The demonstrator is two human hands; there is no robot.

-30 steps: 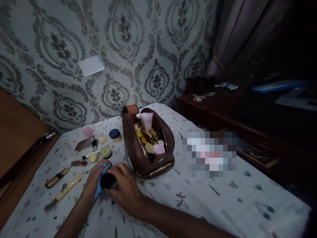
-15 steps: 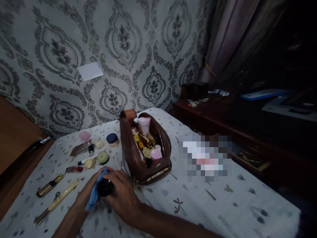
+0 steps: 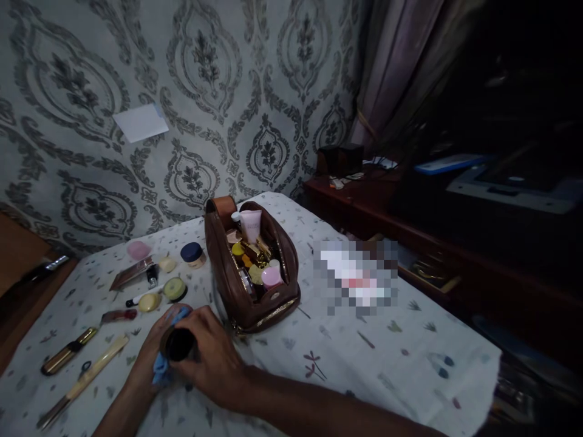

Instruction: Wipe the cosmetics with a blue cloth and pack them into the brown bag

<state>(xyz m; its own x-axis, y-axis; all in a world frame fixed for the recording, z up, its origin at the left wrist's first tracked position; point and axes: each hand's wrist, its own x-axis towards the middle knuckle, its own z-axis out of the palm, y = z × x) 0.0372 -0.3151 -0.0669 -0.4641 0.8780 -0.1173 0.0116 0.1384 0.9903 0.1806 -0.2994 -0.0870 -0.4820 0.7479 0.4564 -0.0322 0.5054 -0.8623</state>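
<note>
My left hand (image 3: 152, 347) is wrapped around a crumpled blue cloth (image 3: 160, 369), pressing it against the far side of a small round container with a black top (image 3: 180, 344). From the right, my right hand (image 3: 213, 359) grips that black top between thumb and fingers. A brownish rim shows beside the top; the rest of the container is hidden by the hands and cloth. Just beyond my hands stands an open brown cosmetic bag (image 3: 223, 285), filled with a pink tube (image 3: 251, 226), a pink-lidded jar (image 3: 272, 278) and several gold and yellow items.
Left of the bag lie a navy-lidded jar (image 3: 192, 254), a green-topped jar (image 3: 175, 289), a yellow round item (image 3: 149, 301), a pink sponge (image 3: 138, 249), a gold tube (image 3: 69, 351) and a long-handled brush (image 3: 84, 382). A dark red desk (image 3: 337, 203) borders the patterned sheet on the right.
The view has shifted right, so everything sits further left. The container has tilted between my hands, its brownish rim now showing, and the cloth is more bunched behind it.
</note>
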